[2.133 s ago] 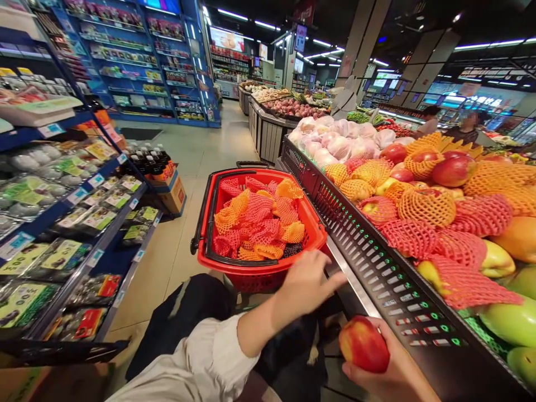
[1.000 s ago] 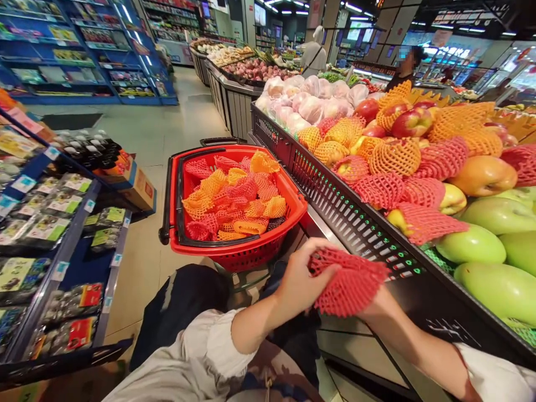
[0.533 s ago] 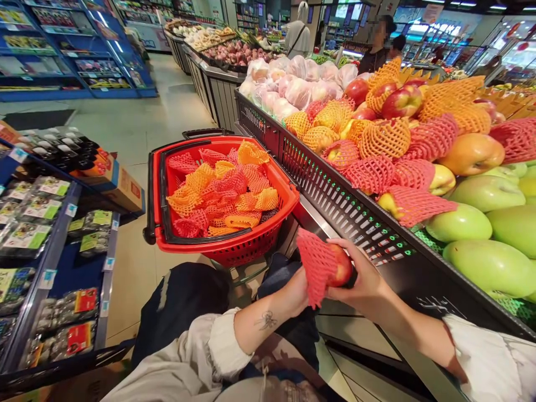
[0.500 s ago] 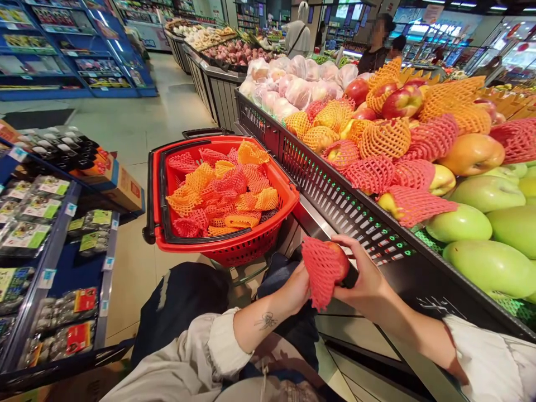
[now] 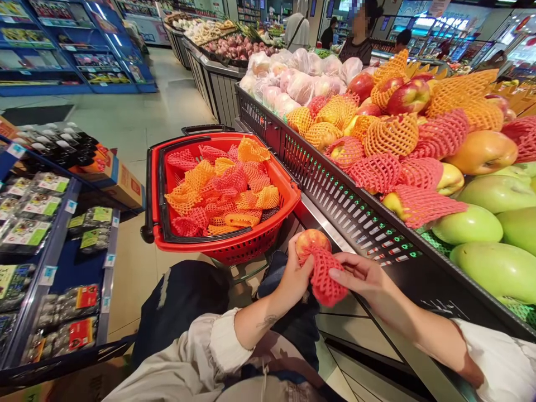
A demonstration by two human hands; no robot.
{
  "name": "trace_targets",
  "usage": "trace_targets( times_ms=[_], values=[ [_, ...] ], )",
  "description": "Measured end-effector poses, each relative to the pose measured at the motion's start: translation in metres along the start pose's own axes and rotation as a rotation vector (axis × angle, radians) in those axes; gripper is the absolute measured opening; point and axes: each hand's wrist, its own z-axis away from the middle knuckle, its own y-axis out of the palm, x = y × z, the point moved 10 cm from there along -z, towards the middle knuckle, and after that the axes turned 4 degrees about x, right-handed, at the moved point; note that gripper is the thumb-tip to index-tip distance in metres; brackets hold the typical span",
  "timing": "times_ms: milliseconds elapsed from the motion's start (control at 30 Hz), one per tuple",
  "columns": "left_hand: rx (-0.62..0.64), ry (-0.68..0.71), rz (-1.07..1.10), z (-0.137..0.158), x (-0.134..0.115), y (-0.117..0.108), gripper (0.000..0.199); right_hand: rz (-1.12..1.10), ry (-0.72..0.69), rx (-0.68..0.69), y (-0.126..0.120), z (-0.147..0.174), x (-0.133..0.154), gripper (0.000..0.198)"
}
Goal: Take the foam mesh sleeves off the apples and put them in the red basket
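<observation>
An apple (image 5: 318, 239) with red-yellow skin rests in my left hand (image 5: 293, 277), whose fingers are closed around its left side. A red foam fruit net (image 5: 329, 282) covers the lower part of the apple and hangs down from it. My right hand (image 5: 368, 279) pinches the loose part of this net between thumb and fingers. Just beyond my left hand stands a red shopping basket (image 5: 251, 245), full of loose orange and red foam nets (image 5: 230, 178). The apple's underside is hidden by the net and hand.
To the right runs a black slotted display bin (image 5: 318, 173) with netted apples (image 5: 391, 137) and green apples (image 5: 494, 271). Bagged fruit (image 5: 301, 84) lies at its far end. Shelves of packaged goods (image 5: 29, 234) stand on the left. People (image 5: 355, 44) are in the background.
The apple has turned, so its bare part now faces up and the net hangs downward. My right hand has gone from the apple's side to the net.
</observation>
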Motion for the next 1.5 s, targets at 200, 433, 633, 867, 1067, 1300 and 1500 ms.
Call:
trace_targets(
  times_ms=[200,433,633,867,1067,1300,1500],
  values=[
    [0.001,0.031,0.032,-0.005,0.005,-0.007,0.065,-0.138,0.070,0.034,0.012,0.004,-0.003,0.041],
    [0.078,-0.012,0.282,-0.006,0.020,-0.003,0.049,-0.146,-0.001,-0.139,-0.014,-0.008,-0.003,0.046],
    [0.249,-0.109,0.432,0.012,0.019,0.025,0.057,-0.120,0.042,-0.181,-0.022,-0.006,-0.010,0.049],
    [0.137,-0.044,0.353,0.005,0.001,0.013,0.054,-0.100,0.064,-0.019,-0.001,-0.002,-0.006,0.054],
    [0.182,0.089,0.090,0.004,-0.013,0.007,0.057,-0.113,0.066,-0.096,-0.008,-0.003,-0.006,0.042],
    [0.164,0.216,-0.332,0.011,-0.034,0.008,0.053,-0.065,0.001,-0.013,0.001,-0.001,-0.004,0.060],
    [0.187,0.191,-0.416,0.014,-0.039,0.014,0.049,-0.169,0.019,-0.018,0.002,-0.005,-0.014,0.060]
  ],
)
